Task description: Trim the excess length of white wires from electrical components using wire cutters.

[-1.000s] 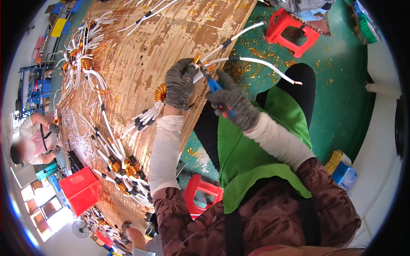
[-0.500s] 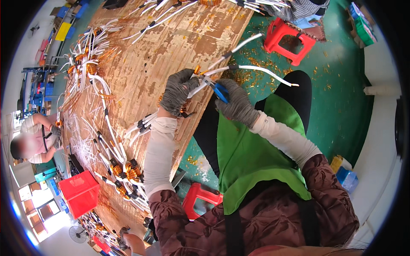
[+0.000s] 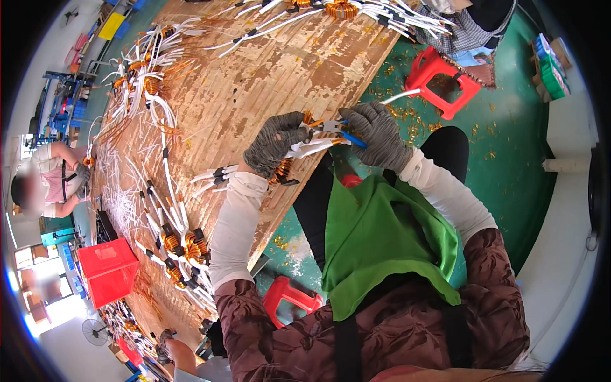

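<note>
Ribbed, coppery coil [image 3: 284, 170] sits by the edge of the scuffed wooden bench [image 3: 273, 73] — grey-gloved left hand [image 3: 275, 144] clamped on white-sleeved leads [image 3: 313, 148], right hand [image 3: 377, 132] curled round blue-handled pliers [image 3: 332, 127].

Near the middle of the frame, the gloved left hand [image 3: 273, 143] grips a bundle of white-sleeved leads [image 3: 310, 148] from a copper-wound coil [image 3: 282, 170], which shows just below it at the counter [image 3: 299, 70] edge. To its right, the gloved right hand [image 3: 377, 135] holds blue-handled pliers [image 3: 331, 127], their metal head pointing left, close to the left hand's fingertips. More coils with white leads lie at the upper left [image 3: 151, 86], the top edge [image 3: 342, 9] and the lower left. A red box [image 3: 108, 274] stands at the lower left; a red stool [image 3: 417, 73] stands at upper right on the green floor [image 3: 503, 172], among golden scraps. A co-worker [image 3: 54, 181] sits at the left edge.
</note>
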Tool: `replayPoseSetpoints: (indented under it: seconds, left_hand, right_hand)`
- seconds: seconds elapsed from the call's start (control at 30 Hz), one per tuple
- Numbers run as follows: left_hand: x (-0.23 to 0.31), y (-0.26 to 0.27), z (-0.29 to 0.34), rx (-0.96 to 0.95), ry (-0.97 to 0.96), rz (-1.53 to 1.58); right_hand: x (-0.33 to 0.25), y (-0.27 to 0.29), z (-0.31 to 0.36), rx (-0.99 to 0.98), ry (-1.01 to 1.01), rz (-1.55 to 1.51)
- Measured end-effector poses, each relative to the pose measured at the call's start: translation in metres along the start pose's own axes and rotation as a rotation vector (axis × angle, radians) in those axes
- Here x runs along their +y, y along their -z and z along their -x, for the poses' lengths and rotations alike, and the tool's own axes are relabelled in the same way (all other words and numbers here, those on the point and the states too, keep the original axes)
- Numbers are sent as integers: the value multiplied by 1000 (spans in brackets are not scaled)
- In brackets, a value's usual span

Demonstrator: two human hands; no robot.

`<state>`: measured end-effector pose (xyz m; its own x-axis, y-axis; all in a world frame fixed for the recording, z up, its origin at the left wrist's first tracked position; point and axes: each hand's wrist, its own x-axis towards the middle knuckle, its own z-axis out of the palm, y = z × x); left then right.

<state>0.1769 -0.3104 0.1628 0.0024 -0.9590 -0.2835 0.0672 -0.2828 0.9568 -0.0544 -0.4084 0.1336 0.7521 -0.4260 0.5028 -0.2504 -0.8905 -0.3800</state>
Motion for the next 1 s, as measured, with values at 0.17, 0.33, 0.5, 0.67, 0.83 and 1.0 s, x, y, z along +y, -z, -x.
replayPoseSetpoints:
  seconds: [0.17,0.33,0.5,0.67,0.83,1.0]
  left_hand:
    - [-1,-2,3,16,-26,55]
    - [1,-2,2,9,-53,-149]
    - [7,-12,-1,111,-84,-339]
    - [-14,-34,-5,318,-190,-135]
    - [-17,-44,-9,399,-254,-204]
    - [-11,-48,-11,355,-127,-580]
  right_hand:
    - [13,1,-13,-16,122,0]
    - [15,12,-25,-105,169,134]
    - [14,10,-21,-203,98,177]
    - [-42,4,4,-233,-673,-804]
    - [-48,19,0,-271,-1283,-1729]
    - [-46,40,2,-287,-1128,-1393]
